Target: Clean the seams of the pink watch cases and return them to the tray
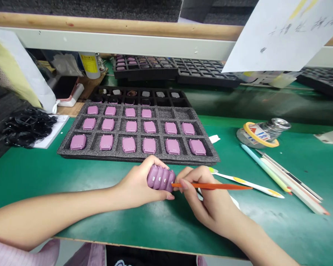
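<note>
A row of several purple watch cases (161,178), pressed side by side, is gripped between the fingers and thumb of my left hand (143,181). Small pale slots show along their upward-facing edges. My right hand (211,195) pinches a slender orange stick (222,186), its tip touching or very close to the rightmost case. Behind my hands, a black foam tray (119,154) holds more purple cases (129,144), one to a compartment; a couple of compartments in its far row hold none. Something white, partly hidden, lies beneath my right hand.
To the right lie a toothbrush (249,183), a blue-green pen (263,166) and a glass bottle (262,133) with a yellow band. A black heap of small parts (27,125) and a phone (66,88) are left. A paper sheet (285,37) hangs from the shelf (127,40).
</note>
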Demonstrator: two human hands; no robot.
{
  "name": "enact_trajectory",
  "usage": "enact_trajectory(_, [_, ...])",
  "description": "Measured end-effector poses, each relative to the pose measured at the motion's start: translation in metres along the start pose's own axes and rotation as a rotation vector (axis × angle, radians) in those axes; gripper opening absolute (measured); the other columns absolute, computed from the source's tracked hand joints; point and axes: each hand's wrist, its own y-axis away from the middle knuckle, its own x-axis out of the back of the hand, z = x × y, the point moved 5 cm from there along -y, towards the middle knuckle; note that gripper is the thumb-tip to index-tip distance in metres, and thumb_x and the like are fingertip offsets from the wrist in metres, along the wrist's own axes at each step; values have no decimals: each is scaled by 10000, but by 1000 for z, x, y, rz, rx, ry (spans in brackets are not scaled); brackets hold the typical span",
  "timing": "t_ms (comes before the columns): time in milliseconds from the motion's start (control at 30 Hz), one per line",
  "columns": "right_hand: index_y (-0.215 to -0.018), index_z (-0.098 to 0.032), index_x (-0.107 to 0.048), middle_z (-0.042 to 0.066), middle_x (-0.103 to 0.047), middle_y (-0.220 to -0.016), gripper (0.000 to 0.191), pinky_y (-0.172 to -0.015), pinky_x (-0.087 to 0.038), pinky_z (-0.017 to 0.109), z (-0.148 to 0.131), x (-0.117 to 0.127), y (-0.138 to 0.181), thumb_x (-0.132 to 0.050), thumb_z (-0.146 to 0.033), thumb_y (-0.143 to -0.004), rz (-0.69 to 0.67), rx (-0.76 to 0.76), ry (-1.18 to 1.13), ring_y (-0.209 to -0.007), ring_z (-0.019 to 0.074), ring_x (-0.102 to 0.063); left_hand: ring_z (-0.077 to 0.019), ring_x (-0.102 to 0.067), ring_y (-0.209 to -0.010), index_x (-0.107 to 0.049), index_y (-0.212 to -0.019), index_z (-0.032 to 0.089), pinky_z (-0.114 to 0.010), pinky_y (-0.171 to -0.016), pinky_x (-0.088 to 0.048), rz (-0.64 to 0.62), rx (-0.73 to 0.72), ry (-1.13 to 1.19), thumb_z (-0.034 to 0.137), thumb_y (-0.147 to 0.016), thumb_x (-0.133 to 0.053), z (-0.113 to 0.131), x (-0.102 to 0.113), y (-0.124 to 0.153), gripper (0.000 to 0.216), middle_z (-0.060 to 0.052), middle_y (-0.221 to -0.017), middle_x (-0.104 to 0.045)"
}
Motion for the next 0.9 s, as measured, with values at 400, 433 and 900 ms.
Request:
enact_trajectory(400, [-838, -235, -431, 5, -599, -716, 182, -519, -479, 244, 4, -1, -5, -411, -214, -1017, -137, -95, 10, -578, 129, -584, -200, -672, -892, -525, -1007, 257, -338, -848, -510, 9, 6, -15, 272, -608, -880, 3, 0, 1, 534, 19, -962, -707])
enact_trajectory(433, [-839, -236, -428, 3, -598, -718, 181, -524, -482, 243, 3, 0, -5, -412, -211, -1017, -118, -89, 6, -582, 128, -589, -200, -674, -888, -525, -1008, 257, -338, -845, -511, 10, 7, -16, 272, -605, -883, 3, 0, 1, 539, 19, -960, -708])
enact_trajectory(900, [-817, -245, -414, -15, -602, -677, 213, -486, -456, 230, -3, -3, -2, -417, -209, -1026, -38, -41, 132, -522, 114, -583, -197, -681, -892, -536, -999, 251, -327, -823, -513, 10, -21, 43, 259, -610, -886, -1, -1, 1, 523, 13, -980, -713])
